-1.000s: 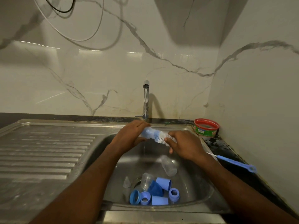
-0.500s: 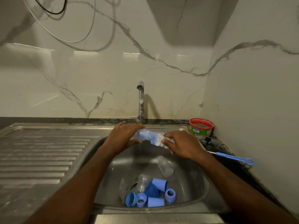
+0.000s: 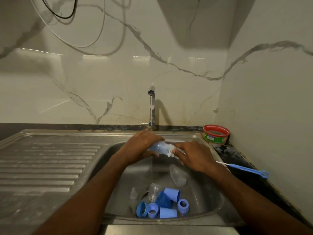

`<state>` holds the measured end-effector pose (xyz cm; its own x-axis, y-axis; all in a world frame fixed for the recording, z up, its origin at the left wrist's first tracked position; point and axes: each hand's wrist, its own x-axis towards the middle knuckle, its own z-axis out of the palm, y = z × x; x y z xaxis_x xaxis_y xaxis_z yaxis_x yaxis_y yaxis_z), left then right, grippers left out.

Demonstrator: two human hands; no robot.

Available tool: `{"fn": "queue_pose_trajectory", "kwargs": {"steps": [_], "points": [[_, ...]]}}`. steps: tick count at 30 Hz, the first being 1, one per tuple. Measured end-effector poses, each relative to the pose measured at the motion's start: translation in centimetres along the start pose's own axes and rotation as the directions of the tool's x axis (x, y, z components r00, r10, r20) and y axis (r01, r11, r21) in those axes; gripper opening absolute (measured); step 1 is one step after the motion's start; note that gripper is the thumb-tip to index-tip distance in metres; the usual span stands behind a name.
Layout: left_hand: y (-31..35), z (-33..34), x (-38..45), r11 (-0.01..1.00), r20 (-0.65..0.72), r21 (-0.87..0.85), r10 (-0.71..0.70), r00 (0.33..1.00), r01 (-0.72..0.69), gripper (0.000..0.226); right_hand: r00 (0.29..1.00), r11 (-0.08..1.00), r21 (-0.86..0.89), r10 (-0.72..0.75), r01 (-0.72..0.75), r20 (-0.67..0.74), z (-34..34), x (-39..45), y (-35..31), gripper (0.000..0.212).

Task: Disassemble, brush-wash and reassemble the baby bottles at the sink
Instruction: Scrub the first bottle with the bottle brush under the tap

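At the centre of the frame, over the back of the sink [image 3: 116,146], the left hand [image 3: 140,146] wraps its fingers around a clear baby bottle [image 3: 158,147] that lies nearly level, its mouth pointing toward the right of the picture. The bottle projects from the right side of that hand, and white bristles of a bottle brush [image 3: 170,150] show at its mouth. The right hand [image 3: 193,156], just right of the bottle, grips the brush with curled fingers, its fingertips close against the bristles; the handle is hidden under the palm. A thin stream of water falls from the tap [image 3: 152,106] above and runs down past the bottle into the basin. Below the hands, in the lower centre of the frame, a second clear bottle [image 3: 177,175] lies on its side, well apart from the hands. Around the drain sits a cluster of blue caps and collars [image 3: 167,206], with another clear bottle [image 3: 153,192] and a clear teat [image 3: 133,193] beside them. On the dark counter at the right edge lies a slim blue brush [image 3: 245,169], and a red-rimmed tub [image 3: 216,134] stands in the corner behind it.
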<state>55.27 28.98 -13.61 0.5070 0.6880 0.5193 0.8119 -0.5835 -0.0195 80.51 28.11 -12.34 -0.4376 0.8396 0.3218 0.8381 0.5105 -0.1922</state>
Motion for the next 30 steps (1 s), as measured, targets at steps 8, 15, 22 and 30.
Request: {"fn": "queue_pose_trajectory", "kwargs": {"steps": [8,15,22,30], "points": [[0.0,0.3,-0.3,0.997,0.017,-0.075,-0.007,1.0,0.008,0.055,0.971,0.93,-0.283,0.209,-0.234,-0.115,1.2,1.0,-0.4,0.036],[-0.2,-0.3,-0.2,0.995,-0.006,-0.067,-0.076,0.997,0.076,0.055,0.912,0.909,-0.145,0.405,-0.392,0.072,1.9,1.4,0.1,0.044],[-0.6,-0.3,-0.8,0.989,-0.055,-0.074,-0.131,0.99,0.127,0.057,0.999,0.999,-0.042,0.026,-0.027,-0.023,-0.6,0.1,0.0,0.04],[-0.5,0.4,-0.5,0.988,0.027,-0.052,-0.141,0.99,0.142,0.058,1.0,0.999,-0.044,0.001,0.0,0.011,-0.6,0.1,0.2,0.041]]}}
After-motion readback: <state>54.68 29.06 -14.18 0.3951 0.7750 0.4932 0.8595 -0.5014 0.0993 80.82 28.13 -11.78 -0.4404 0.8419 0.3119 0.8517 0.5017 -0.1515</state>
